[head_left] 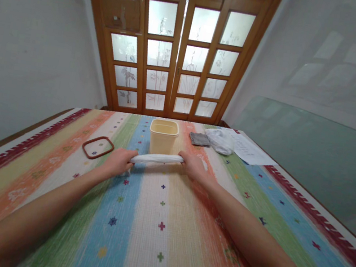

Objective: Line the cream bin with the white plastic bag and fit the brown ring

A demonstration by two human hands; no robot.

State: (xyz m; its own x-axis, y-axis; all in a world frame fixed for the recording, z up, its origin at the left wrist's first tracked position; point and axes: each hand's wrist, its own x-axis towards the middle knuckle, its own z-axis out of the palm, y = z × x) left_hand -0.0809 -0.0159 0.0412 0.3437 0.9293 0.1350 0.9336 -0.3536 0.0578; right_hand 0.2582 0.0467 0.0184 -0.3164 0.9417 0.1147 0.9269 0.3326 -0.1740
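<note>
A white plastic bag (pixel 157 159), gathered into a narrow strip, is stretched sideways between my two hands. My left hand (pixel 119 161) is closed around its left end, and a bit of white hangs below the fingers. At the other end, my right hand (pixel 194 165) pinches the strip with closed fingers. Just behind the strip stands a cream-coloured open bin (pixel 163 141), upright, its lower front partly hidden. To the left of my left hand lies a brown rounded-square ring (pixel 83 147), like a bin rim, flat on the cloth.
A striped cloth (pixel 147 237) with small printed figures covers the bed or table. Back right lie a grey folded cloth (pixel 199 139), a crumpled translucent plastic bag (pixel 220 141) and a printed paper sheet (pixel 252 151). Wooden glazed doors (pixel 178 51) stand beyond; walls flank both sides.
</note>
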